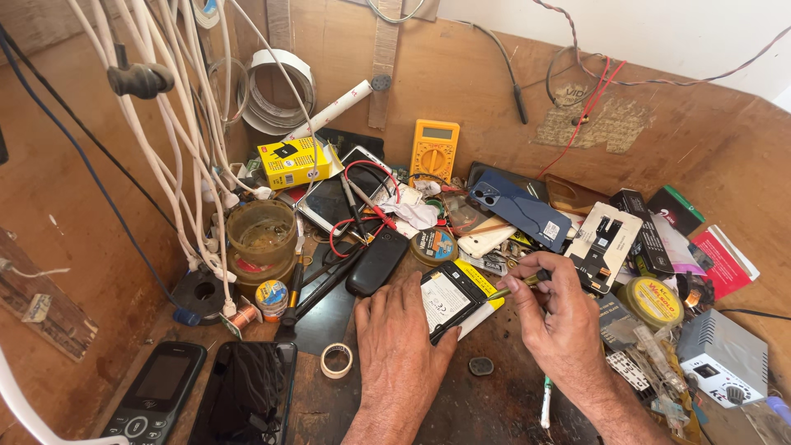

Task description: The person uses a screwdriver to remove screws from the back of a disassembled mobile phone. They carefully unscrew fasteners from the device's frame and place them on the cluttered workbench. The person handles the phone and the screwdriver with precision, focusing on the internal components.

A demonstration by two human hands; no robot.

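Partly hidden phone, left hand atop

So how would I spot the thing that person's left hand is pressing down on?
Start at the yellow multimeter against the back wall of the wooden bench, then drop straight down to the left hand. Under its fingertips lies a flat black phone battery with a white label, lying on a yellow-edged card, unlike the rounded black phone beside it.

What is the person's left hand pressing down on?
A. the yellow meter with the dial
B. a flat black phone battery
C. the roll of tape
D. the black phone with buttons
B: the left hand lies flat with its fingertips on the black phone battery, while the right hand holds a thin tool at the battery's edge.
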